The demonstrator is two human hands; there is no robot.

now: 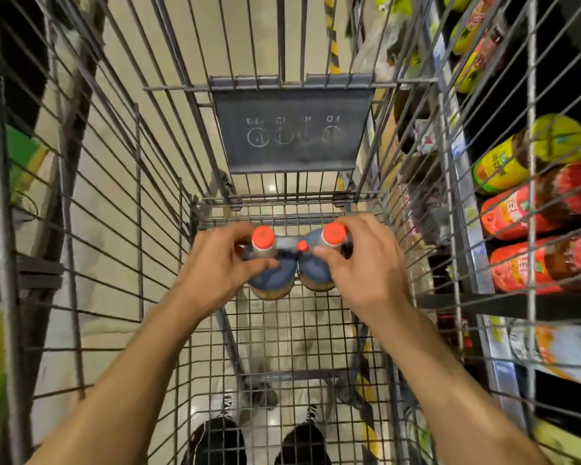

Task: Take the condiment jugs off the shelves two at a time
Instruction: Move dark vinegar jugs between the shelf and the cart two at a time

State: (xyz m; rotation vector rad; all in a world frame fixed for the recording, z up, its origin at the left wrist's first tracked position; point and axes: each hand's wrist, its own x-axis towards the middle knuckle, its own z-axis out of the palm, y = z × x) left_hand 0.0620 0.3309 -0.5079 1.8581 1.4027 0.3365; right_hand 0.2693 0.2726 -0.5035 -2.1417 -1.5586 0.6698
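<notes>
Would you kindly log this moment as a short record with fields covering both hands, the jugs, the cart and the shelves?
left hand: left hand grips the left jug near its neck
right hand: right hand grips the right jug near its neck
jugs: side by side, touching, upright, each with an orange-red cap
cart: wire cart; jugs held low inside, at its far end; contact with the floor unclear
shelves: on the right, shelf jugs lying on their sides, red and yellow labels

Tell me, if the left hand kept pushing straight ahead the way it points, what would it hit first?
Probably the cart's front wire wall, just beyond the left hand and the jug it grips. The jug would likely reach it before the fingers, though depth is hard to judge.
</notes>
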